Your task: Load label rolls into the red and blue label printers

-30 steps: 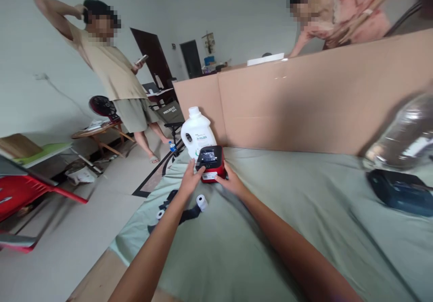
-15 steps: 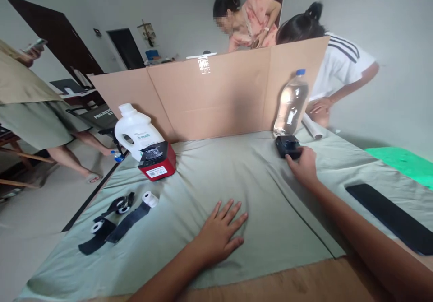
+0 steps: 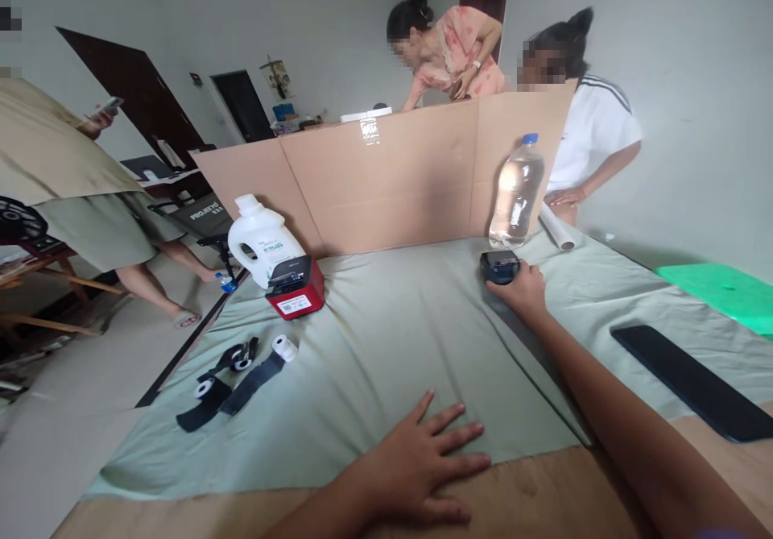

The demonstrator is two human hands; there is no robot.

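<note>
Small black device lies on the green cloth, just before the clear water bottle. Right hand touches its near edge; finger closure cannot be determined. Judged rigid, light, best gripped across its sides. Left hand rests flat, fingers spread. Chair back reads "PROJECT".

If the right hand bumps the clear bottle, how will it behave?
The clear bottle stands tall and narrow, so it probably tips easily. It looks nearly full, so likely heavy. Round, it may roll on the green cloth. The right hand rests near it.
</note>
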